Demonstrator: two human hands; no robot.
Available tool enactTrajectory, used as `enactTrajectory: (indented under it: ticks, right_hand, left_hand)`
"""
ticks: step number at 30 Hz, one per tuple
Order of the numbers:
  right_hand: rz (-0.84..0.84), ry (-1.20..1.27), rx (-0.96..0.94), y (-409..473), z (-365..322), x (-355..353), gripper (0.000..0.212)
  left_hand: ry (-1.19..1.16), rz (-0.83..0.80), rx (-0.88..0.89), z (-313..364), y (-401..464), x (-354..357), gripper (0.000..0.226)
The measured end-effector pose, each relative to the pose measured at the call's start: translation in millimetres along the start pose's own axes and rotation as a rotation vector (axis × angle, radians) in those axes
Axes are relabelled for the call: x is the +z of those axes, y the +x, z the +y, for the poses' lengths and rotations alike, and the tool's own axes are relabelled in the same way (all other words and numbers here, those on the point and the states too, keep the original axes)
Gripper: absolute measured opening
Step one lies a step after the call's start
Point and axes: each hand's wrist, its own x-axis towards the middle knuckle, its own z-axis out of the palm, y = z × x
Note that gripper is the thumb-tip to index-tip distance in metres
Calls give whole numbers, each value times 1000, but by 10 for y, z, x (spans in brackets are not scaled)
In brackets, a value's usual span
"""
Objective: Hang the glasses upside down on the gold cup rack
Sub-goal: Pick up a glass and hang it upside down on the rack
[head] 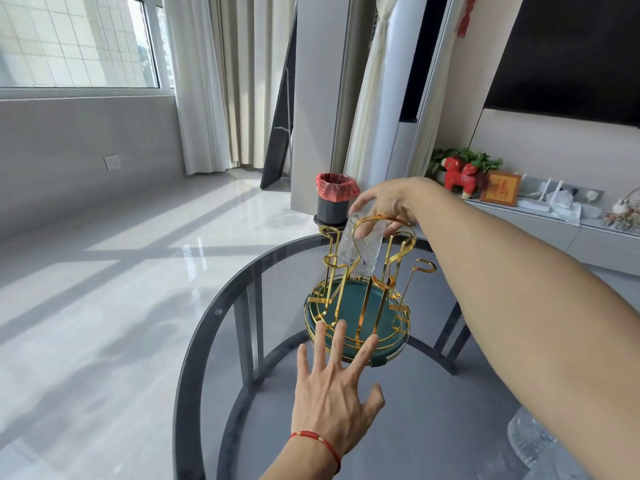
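Left hand (332,389) spreads wide, fingertips at the gold rack's (360,306) rim; right hand's (388,202) grip holds a glass (360,247) upside down above.

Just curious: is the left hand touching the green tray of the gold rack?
Touching. In the head view, the left hand's spread fingertips rest on the near rim of the green tray.
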Motion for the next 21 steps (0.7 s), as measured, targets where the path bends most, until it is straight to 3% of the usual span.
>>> enactTrajectory:
  ticks: [4, 11, 14, 18, 21]
  right_hand:
    - [-83, -11, 38, 0, -7, -15, 70]
    - [26, 79, -22, -63, 137, 97, 53]
    - [151, 229, -110, -166, 283, 125, 48]
    - [496, 90, -211, -479, 624, 139, 38]
    - [592, 56, -208, -950, 1009, 189, 34]
  left_hand:
    - [4, -21, -4, -3, 1, -3, 73]
    - [25, -54, -8, -1, 4, -5, 73]
    - [48, -69, -7, -6, 20, -24, 73]
    - [76, -73, -2, -13, 14, -39, 74]
    - [98, -69, -9, 25, 17, -102, 76]
